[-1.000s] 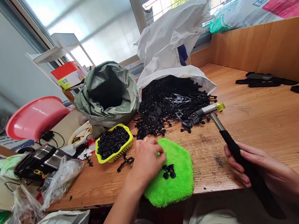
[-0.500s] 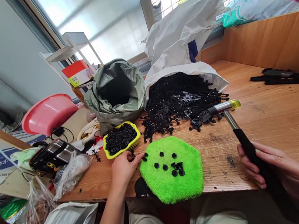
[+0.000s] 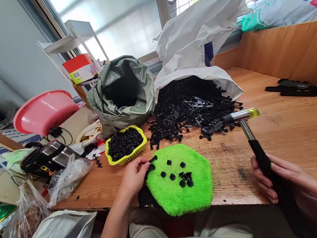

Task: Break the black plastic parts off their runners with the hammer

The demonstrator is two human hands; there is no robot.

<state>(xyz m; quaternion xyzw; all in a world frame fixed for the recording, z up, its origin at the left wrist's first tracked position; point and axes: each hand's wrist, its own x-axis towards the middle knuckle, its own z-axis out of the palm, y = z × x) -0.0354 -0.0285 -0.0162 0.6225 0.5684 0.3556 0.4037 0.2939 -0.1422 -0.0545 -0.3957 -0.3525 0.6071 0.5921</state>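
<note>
hammer (image 3: 259,151) tilts in the closed right hand (image 3: 292,178); the left hand (image 3: 134,176) pinches a black piece (image 3: 151,166) at the left edge of a green pad (image 3: 185,200). black studs (image 3: 172,177) dot the pad. past them i see a yellow basket (image 3: 128,157) full of black bits (image 3: 124,142), then black parts (image 3: 185,101) spilling from a white sack (image 3: 201,25).
</note>
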